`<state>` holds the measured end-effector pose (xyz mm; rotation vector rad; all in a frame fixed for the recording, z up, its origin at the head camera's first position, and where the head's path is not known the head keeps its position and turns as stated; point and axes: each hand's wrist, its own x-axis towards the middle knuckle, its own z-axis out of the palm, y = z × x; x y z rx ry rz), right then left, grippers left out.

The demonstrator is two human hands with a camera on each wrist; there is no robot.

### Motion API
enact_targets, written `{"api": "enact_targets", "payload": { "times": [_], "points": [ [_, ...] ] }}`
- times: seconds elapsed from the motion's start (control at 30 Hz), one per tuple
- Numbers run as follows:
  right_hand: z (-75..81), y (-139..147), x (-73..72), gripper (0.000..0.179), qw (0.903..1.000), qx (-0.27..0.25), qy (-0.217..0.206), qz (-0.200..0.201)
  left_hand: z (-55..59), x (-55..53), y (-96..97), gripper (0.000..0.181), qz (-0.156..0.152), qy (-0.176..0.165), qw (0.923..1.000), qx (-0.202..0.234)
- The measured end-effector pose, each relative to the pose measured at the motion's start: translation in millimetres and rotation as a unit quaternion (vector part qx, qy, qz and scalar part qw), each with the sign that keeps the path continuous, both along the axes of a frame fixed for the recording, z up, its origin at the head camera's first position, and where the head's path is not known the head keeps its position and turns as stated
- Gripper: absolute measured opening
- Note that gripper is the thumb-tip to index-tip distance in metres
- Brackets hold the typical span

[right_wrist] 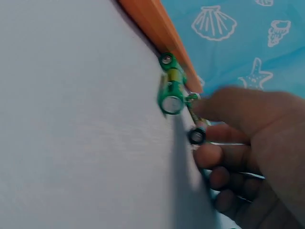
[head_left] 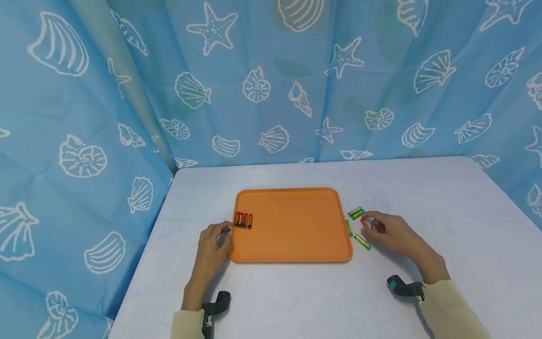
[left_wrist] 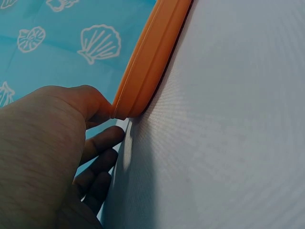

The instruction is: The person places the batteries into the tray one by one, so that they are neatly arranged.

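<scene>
An orange tray (head_left: 296, 230) lies on the table, and several red-and-black batteries (head_left: 244, 221) stand in a row by its left rim. My left hand (head_left: 213, 247) rests at that rim, thumb and forefinger touching it; in the left wrist view the thumb meets the tray's corner and the other fingers hang loosely curled. Right of the tray, my right hand (head_left: 391, 233) pinches a red battery (head_left: 364, 222) between thumb and forefinger. Several green batteries (head_left: 362, 242) lie around its fingertips, beside the tray's right rim. In the right wrist view the battery's dark end (right_wrist: 197, 136) shows by the fingers.
A white cloth (head_left: 296, 301) covers the table under the tray. Blue curtains (head_left: 271, 108) with white shell prints hang behind and at both sides. Each wrist carries a black camera mount (head_left: 404, 287).
</scene>
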<state>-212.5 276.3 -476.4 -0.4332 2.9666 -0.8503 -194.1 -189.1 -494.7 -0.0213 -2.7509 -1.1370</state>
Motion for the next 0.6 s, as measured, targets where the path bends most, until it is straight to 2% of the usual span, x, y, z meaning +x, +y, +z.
{"api": "enact_targets", "payload": {
  "times": [0.23,0.37,0.6],
  "points": [
    [4.4,2.5,2.7,0.051,0.9988,-0.006,-0.037,0.03,2.0,0.1,1.5,0.031,0.0,0.005,1.0,-0.002],
    [5.7,3.4,3.5,0.048,0.9978,-0.017,-0.052,0.036,2.0,0.0,2.6,0.031,0.004,-0.001,1.0,-0.008],
    [5.3,3.7,2.4,0.04,0.9987,-0.011,-0.04,0.029,0.7,0.4,1.7,0.03,0.003,0.0,1.0,-0.001]
  ]
}}
